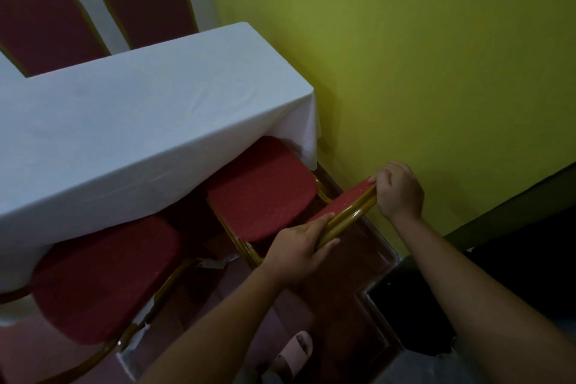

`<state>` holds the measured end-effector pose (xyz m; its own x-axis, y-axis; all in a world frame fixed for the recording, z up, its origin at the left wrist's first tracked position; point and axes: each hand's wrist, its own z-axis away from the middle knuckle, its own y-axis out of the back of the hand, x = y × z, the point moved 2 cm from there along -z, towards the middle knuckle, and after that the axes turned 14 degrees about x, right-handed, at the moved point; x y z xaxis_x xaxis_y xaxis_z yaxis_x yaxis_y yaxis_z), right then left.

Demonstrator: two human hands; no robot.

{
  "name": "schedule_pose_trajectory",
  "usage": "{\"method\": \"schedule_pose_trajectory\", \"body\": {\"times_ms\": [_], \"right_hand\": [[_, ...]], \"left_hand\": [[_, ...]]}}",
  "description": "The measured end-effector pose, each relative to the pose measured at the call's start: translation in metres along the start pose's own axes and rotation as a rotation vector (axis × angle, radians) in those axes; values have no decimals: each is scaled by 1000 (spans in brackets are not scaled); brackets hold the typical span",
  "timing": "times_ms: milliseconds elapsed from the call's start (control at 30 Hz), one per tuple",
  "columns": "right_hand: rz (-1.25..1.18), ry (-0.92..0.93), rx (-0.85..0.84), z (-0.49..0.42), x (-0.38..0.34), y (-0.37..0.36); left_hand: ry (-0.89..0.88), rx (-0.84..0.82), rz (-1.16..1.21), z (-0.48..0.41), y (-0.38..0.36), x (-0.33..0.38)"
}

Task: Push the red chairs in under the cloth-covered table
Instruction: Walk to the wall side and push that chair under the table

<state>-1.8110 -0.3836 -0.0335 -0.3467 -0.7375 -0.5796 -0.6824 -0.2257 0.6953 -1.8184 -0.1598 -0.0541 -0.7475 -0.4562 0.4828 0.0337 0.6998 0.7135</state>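
Nearest the wearer, the left hand (296,254) is wrapping the near end of the gold top rail (346,216) of the red chair (261,188), fingers curled over the front of the backrest and thumb lying along the tube. Further along the same rail, the right hand (399,190) is closing over its far end, fingers folded down onto the red padding. Both hands are gripping, neither spread.

The rail is running slantwise between them, from the left hand up and away to the right hand, so the right hand is sitting further from the body. The chair's seat is lying beyond the hands, ahead and to their left, and its front edge is already tucking under the hanging white cloth (146,121) of the counter (93,165). The push therefore looks to be straight across the rail's length, away from both palms toward the counter; pressing unevenly would likely be swinging the chair toward the green wall (420,56) just past the right hand.

Left of the left hand, a second red chair (103,280) is standing partly under the cloth, most of its seat showing. Beyond the counter, two more chair backs (50,28) are standing upright.
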Motion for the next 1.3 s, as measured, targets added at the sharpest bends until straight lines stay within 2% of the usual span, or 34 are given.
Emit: {"method": "schedule_pose_trajectory", "body": {"times_ms": [100, 300, 500, 667, 967, 1133, 1300], "right_hand": [[9, 39, -10, -18, 9, -2], [9, -10, -14, -38, 22, -10], [-56, -10, 26, 3, -14, -17], [-107, 7, -5, 43, -42, -15], [-194, 110, -6, 86, -46, -10], [-255, 104, -15, 94, -36, -3], [-273, 125, -34, 101, -46, -3]], "left_hand": [[8, 31, 4, -11, -11, 5], [23, 43, 44, -24, -25, 11], [36, 73, -16, 11, 9, -14], [70, 104, -46, 41, 43, -25], [142, 81, -32, 81, 71, -15], [181, 75, 17, 93, 67, 3], [112, 39, -41, 98, 72, -3]]}}
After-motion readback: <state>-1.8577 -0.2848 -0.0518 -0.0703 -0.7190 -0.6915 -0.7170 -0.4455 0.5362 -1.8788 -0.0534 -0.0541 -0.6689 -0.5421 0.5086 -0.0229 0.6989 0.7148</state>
